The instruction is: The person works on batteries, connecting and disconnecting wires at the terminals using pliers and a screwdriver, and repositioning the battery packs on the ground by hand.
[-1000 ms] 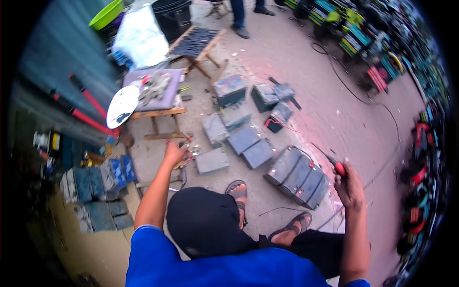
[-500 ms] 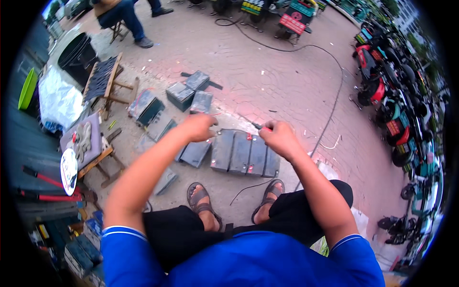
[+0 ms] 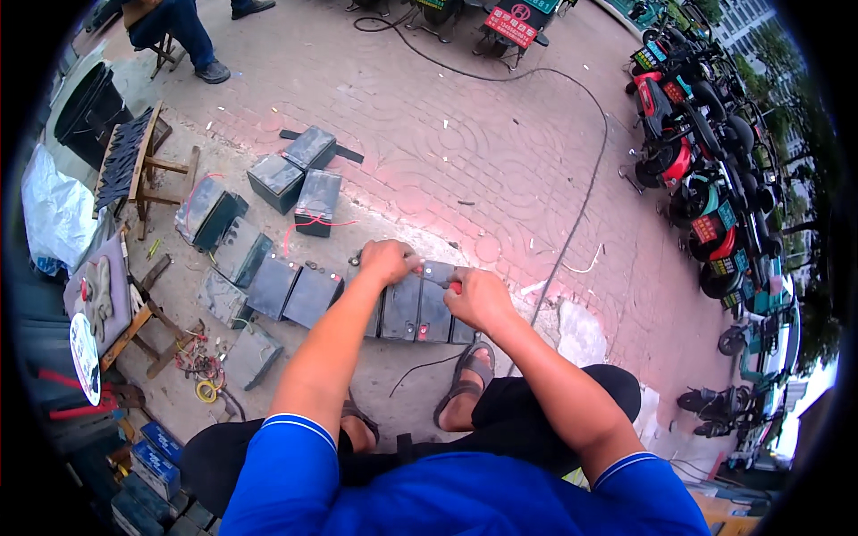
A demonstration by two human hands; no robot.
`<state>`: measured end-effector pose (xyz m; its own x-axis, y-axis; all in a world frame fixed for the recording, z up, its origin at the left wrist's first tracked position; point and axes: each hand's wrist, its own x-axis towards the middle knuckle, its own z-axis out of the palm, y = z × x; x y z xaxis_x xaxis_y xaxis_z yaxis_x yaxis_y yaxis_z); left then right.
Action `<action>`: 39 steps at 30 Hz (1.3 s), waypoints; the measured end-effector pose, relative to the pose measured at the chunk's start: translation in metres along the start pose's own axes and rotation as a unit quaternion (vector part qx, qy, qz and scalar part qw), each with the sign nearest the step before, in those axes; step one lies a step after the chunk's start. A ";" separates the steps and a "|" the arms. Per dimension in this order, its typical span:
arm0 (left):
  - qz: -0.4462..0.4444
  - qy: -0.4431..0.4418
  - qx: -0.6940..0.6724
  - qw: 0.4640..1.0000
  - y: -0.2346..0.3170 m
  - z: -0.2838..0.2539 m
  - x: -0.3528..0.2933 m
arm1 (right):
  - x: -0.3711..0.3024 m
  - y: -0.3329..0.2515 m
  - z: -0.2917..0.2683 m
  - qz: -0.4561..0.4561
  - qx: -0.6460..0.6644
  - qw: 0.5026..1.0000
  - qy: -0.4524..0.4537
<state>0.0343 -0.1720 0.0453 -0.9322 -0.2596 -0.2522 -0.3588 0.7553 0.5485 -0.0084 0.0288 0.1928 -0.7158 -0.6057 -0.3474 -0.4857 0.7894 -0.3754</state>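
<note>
My right hand is closed round the red handle of a thin-shafted tool; its exact kind is hard to make out. The shaft points left toward my left hand, whose fingers are pinched together. What the left fingers hold, if anything, is too small to tell. Both hands are over a row of dark grey batteries standing side by side in front of my feet. Small red marks show at some of their terminals. My forearms and hands cover part of the row.
More batteries lie to the left, some with red wires. A woven stool, a padded stool with gloves and a black bin stand farther left. A long cable crosses the paving; parked scooters line the right.
My view has swung, so the surroundings sit farther left. My hands have come closer together and down over the batteries, and the tool's shaft now points at my left fingers.
</note>
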 end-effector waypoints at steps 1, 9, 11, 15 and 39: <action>-0.027 -0.024 -0.008 0.999 0.001 0.001 0.000 | 0.000 0.003 0.003 0.005 0.001 1.000 -0.003; -0.047 -0.113 -0.007 0.993 0.004 0.000 0.016 | -0.002 0.017 0.009 0.009 0.011 1.000 0.011; -0.006 -0.157 -0.032 0.987 -0.007 -0.006 0.017 | -0.002 0.017 0.008 0.012 0.005 1.000 0.012; 0.019 -0.132 -0.074 0.988 -0.024 -0.004 0.015 | -0.002 0.012 0.004 0.012 0.021 0.999 0.031; 0.068 -0.048 0.019 0.996 -0.006 0.003 -0.004 | 0.014 0.016 0.023 -0.072 -0.004 0.996 0.056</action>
<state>0.0402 -0.1738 0.0406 -0.9622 -0.0965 -0.2546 -0.2266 0.8024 0.5522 -0.0146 0.0308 0.1621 -0.6902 -0.6976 -0.1925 -0.5907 0.6967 -0.4070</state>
